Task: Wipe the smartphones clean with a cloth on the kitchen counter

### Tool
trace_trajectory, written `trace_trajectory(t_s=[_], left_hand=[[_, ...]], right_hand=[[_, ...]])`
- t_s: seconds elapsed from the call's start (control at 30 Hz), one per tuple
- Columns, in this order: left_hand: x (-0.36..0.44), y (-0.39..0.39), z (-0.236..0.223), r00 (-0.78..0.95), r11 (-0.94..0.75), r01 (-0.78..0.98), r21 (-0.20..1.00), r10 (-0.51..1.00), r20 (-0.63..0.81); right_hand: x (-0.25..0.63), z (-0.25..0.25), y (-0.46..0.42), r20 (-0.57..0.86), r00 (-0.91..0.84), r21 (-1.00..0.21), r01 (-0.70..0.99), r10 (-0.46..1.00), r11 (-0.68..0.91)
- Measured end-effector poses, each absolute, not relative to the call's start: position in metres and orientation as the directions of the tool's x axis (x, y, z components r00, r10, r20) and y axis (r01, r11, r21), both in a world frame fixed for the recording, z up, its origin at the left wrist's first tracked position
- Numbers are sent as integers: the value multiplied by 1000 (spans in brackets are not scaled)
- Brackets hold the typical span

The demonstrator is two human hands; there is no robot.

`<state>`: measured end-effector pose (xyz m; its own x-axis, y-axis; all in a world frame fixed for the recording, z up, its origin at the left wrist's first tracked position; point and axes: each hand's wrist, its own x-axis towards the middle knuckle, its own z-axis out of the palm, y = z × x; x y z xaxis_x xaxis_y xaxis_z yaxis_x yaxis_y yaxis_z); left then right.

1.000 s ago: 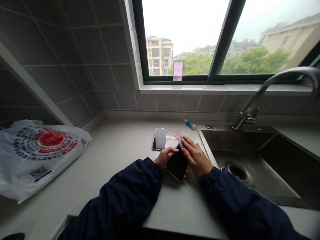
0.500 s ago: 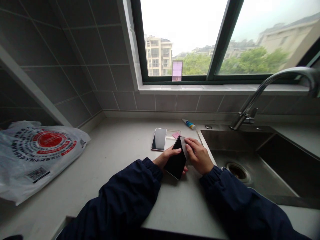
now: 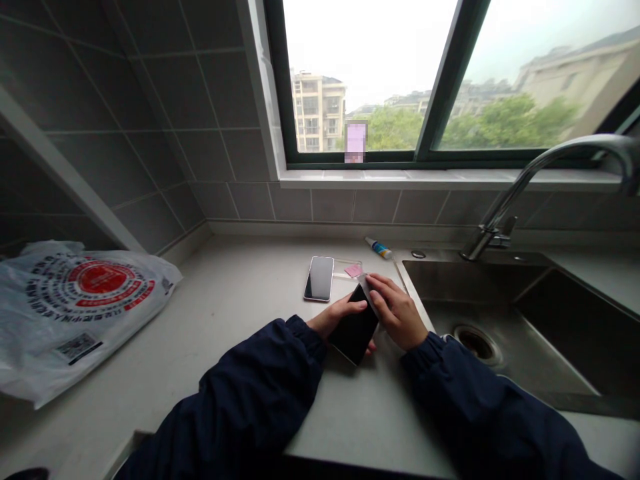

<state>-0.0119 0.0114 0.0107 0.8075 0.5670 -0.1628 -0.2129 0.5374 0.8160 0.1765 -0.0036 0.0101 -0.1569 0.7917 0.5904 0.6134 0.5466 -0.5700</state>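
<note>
My left hand (image 3: 339, 315) grips the lower left side of a black smartphone (image 3: 354, 332), which is tilted slightly over the counter. My right hand (image 3: 395, 311) pinches the phone's upper right corner, where a pale translucent film strip (image 3: 367, 285) shows along the edge. A second smartphone (image 3: 319, 279) lies screen up just beyond my left hand. Behind the black phone sits a clear film sheet (image 3: 347, 266) with a pink tab (image 3: 353, 270).
A small white and blue tube (image 3: 379, 248) lies near the steel sink (image 3: 475, 293), whose chrome faucet (image 3: 487, 230) stands to the right. A printed white plastic bag (image 3: 80, 307) lies at the counter's left. Tiled walls and a window (image 3: 370, 80) stand behind.
The black phone has dropped from its raised tilt to lie lower, and my right hand has shifted up onto its corner. The film strip stays at that edge.
</note>
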Motion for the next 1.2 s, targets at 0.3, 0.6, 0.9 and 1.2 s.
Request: trace_trajectory(t_s=[0.3,0.6,0.9,1.2], left_hand=[[-12,13,7,803,524,-244,816,581,-133],[-12,13,9,778,492,-306,815,623,-84],[-12,10,15,751,524,-344,779,651,-106],[-17,13,13,863,640,-168,750,463,-202]], right_hand=[[177,10,-3,562,-180,-611,567,807,552],[179,9,0,581,-100,-592,629,808,503],[182,6,2,594,-87,-566,661,800,493],[179,11,-1,596,-73,-602,618,800,505]])
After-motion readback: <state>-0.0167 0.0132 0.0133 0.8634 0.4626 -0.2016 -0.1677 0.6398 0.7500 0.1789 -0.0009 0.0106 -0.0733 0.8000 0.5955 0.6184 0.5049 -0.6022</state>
